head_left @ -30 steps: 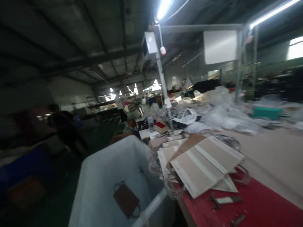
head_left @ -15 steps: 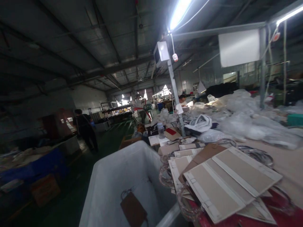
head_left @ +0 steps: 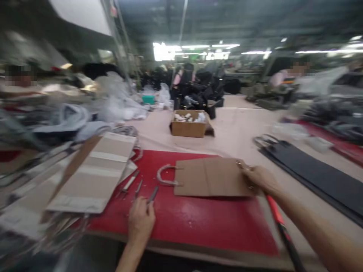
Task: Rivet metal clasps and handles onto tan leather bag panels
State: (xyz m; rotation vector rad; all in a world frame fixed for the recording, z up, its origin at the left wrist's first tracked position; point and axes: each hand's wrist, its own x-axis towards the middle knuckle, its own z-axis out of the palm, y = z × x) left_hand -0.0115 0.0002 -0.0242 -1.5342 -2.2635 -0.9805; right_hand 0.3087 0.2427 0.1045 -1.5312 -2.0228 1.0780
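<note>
Brown panel (head_left: 208, 176) in work: loop handle (head_left: 159, 173) fitted at left end, right end unverified.
Viewed from beside the table: the left hand (head_left: 141, 217) touches a small grey tool (head_left: 153, 194); blur prevents confirming its grip. The right hand (head_left: 259, 178) is clamped on the panel's right end, concealing any fitting there; the panel lies flat on the red mat (head_left: 193, 223). Work appears partway; remaining steps cannot be read. Left pile of panels (head_left: 93, 173): finished or pending, undetermined. Beyond, the carton (head_left: 188, 129) holds white pieces, too blurred to identify.
</note>
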